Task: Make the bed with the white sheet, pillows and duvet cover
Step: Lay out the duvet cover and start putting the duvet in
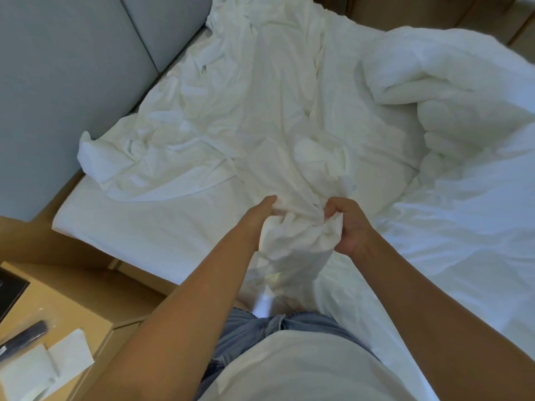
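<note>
At the left a wooden bedside table (72,308) carries white folded papers (43,363) and a dark wrapped item (24,334). Above it stands a grey padded headboard (58,82). The bed (139,227) fills the middle, its mattress corner bare beside the table. A crumpled white sheet (231,111) lies across it, and a puffy duvet (448,96) is heaped at the right. Both forearms reach forward over the bed edge. The left hand (262,218) has its grip curled into a bunched fold of the sheet; the right hand (346,224) pinches the same bunch, fingers pressed together around it.
</note>
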Action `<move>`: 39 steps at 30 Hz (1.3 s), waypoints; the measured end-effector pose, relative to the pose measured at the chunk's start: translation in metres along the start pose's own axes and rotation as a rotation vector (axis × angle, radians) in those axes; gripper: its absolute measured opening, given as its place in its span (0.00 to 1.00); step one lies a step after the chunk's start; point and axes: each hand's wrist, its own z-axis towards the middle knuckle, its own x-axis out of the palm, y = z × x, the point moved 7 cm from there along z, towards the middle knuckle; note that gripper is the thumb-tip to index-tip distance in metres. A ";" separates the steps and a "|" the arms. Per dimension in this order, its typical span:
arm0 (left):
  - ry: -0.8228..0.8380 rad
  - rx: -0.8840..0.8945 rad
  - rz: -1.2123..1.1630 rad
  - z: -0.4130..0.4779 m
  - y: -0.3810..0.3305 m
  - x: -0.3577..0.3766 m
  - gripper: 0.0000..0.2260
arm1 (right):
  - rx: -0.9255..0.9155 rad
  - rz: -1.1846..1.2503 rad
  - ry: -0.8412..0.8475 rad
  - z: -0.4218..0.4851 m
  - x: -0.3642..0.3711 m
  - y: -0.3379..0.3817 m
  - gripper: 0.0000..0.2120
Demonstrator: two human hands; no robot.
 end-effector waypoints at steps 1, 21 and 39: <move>-0.015 -0.021 -0.019 0.006 0.001 -0.001 0.20 | 0.014 -0.040 0.019 -0.001 0.002 -0.001 0.20; 0.089 -0.067 -0.464 0.010 0.035 -0.066 0.24 | 0.056 0.020 0.094 0.019 0.036 -0.017 0.19; -0.241 0.136 0.559 0.005 0.032 -0.101 0.18 | 0.006 0.139 0.029 0.027 0.044 -0.036 0.23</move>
